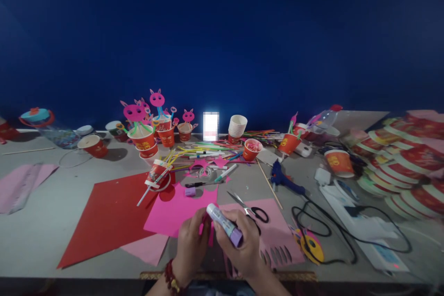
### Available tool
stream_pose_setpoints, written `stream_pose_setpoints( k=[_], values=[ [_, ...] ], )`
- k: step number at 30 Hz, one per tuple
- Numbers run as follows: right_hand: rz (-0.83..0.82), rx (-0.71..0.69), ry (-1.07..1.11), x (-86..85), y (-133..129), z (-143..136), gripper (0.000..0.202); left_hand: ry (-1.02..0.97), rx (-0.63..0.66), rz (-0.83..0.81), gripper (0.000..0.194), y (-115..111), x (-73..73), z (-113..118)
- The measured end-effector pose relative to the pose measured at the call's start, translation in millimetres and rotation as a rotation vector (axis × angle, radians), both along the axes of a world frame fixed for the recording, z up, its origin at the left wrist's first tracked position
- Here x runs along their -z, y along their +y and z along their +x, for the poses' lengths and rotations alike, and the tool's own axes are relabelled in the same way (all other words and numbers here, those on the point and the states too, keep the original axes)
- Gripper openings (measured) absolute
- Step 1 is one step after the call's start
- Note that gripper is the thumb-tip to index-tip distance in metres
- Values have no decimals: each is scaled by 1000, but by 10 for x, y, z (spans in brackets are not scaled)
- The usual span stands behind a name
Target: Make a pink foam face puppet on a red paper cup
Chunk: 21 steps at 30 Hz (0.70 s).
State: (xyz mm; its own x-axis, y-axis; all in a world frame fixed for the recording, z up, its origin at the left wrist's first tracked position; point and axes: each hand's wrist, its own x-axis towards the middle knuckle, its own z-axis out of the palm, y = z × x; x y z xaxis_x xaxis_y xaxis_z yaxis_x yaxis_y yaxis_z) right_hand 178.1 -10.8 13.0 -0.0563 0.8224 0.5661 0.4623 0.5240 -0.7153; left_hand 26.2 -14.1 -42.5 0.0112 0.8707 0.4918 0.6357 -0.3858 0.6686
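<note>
My right hand (243, 245) is wrapped round a glue stick (225, 225) with a white and purple body, its purple end pointing down to the right. My left hand (192, 240) is beside it, fingers bent together near the white end of the glue stick; what they hold, if anything, is too small to make out. Under and beyond the hands lies bright pink paper (173, 212) with cut edges, and on it a small purple cap (190, 191). Scissors (248, 208) with black handles rest on light pink paper (274, 222) to the right of my right hand.
Red paper (100, 217) lies on the left. Decorated cups (142, 143), colored sticks (208, 148) and stacked white cups (237, 127) stand or lie farther back. On the right are a blue glue gun (286, 180), black cable, a power strip (360, 226) and piled red cups (409, 162).
</note>
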Motion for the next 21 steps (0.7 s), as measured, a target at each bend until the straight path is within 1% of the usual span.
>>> stream_pose_setpoints(
  k=[3, 8, 11, 16, 19, 21],
  values=[
    [-4, 52, -3, -5, 11, 1, 5, 4, 22, 13, 21, -2, 27, -6],
    [-20, -1, 8, -23, 11, -3, 6, 38, -13, 45, 21, -9, 49, 0],
    [-8, 58, 2, -19, 13, -6, 2, 23, 15, 17, 22, -10, 52, 6],
    [-25, 11, 26, -14, 11, -7, 5, -28, 13, -17, 21, -5, 17, 15],
    [-8, 74, 26, -16, 15, -1, 1, -65, 30, -51, 20, -8, -8, 27],
    [-16, 74, 28, -20, 14, -1, 1, -92, 39, -82, 18, -12, -14, 37]
  ],
)
